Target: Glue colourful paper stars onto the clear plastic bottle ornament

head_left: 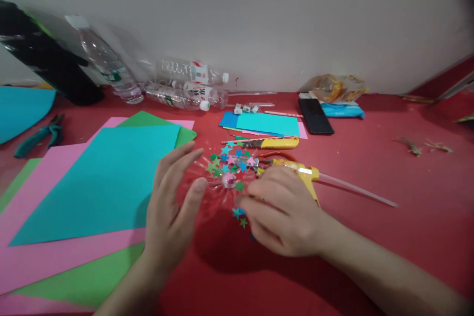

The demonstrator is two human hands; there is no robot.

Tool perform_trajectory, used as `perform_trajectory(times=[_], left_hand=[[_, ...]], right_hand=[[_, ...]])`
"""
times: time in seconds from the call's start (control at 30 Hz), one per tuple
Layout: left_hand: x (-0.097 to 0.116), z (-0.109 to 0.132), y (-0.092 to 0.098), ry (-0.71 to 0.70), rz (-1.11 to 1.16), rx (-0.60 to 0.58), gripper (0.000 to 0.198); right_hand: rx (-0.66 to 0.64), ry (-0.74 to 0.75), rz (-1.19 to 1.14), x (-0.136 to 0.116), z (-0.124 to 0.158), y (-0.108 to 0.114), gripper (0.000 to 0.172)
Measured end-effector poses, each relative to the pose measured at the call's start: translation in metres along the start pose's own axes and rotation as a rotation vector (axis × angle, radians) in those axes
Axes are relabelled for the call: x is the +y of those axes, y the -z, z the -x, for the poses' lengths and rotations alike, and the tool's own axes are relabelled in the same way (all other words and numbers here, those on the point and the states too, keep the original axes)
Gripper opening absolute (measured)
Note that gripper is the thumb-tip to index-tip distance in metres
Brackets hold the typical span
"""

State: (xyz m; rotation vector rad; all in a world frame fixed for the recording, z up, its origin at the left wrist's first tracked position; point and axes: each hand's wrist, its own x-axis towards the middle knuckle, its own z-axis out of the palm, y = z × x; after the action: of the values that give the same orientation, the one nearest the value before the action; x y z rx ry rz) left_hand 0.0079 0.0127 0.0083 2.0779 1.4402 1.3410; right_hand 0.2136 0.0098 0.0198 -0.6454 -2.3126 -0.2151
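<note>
On the red table (pixel 370 168) lies a clear plastic piece cut into spread strips (pixel 222 177), with small paper stars (pixel 233 160) in pink, blue and green stuck on the strip tips. My left hand (pixel 172 207) rests beside its left edge, fingers stretched out and open, the thumb touching the plastic. My right hand (pixel 281 212) lies at its right side with fingers curled together, pinching at a strip near a green star (pixel 240 186). What the fingertips hold is too small to name.
A yellow glue gun (pixel 305 174) with a clear stick lies just behind my right hand. A yellow utility knife (pixel 277 142), coloured paper sheets (pixel 99 182), a smaller paper stack (pixel 266 124), plastic bottles (pixel 185 94), a black phone (pixel 315 115) and teal pliers (pixel 40 136) are around.
</note>
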Motion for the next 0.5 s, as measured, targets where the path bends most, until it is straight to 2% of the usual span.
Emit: perform_trajectory(times=[0.1, 0.2, 0.5], left_hand=[[-0.006, -0.001, -0.002, 0.029, 0.082, -0.07, 0.038], [-0.005, 0.002, -0.003, 0.022, 0.077, -0.085, 0.037], [0.002, 0.006, 0.0, -0.033, -0.016, -0.052, 0.028]], right_hand=[[-0.147, 0.082, 0.069, -0.002, -0.001, -0.001, 0.017], [-0.224, 0.078, 0.062, 0.0, -0.001, 0.0, 0.017], [-0.181, -0.051, 0.118, 0.007, -0.005, 0.012, 0.03]])
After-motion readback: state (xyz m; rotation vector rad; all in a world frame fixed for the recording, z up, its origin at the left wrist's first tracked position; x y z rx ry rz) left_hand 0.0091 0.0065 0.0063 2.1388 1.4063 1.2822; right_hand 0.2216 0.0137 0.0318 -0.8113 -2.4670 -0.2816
